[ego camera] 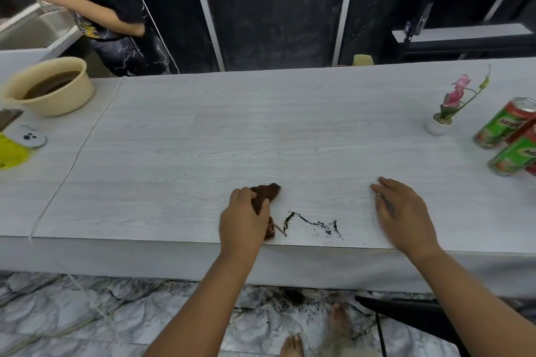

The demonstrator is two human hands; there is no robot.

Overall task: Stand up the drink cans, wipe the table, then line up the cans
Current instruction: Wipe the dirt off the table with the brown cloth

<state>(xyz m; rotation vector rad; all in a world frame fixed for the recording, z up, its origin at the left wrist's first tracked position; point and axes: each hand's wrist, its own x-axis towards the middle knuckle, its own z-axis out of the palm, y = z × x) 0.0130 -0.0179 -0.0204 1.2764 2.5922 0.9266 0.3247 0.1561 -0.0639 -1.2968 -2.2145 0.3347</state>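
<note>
My left hand (pixel 243 220) grips a dark brown cloth (pixel 268 193) on the white wood-grain table (pixel 232 130), near its front edge. Just right of the cloth lies a thin line of dark crumbs (pixel 314 224). My right hand (pixel 401 211) rests flat on the table, fingers straight, right of the crumbs. At the far right edge stand green and red Milo cans (pixel 504 124), two of them plainly upright (pixel 513 156), a third only partly in view.
A small white pot with a pink flower (pixel 452 104) stands left of the cans. A beige bowl of brown liquid (pixel 48 85) sits at the far left, with a yellow object (pixel 11 152) below it. Another person (pixel 110 9) stands behind the table. Dark crumbs (pixel 290 298) lie on the floor.
</note>
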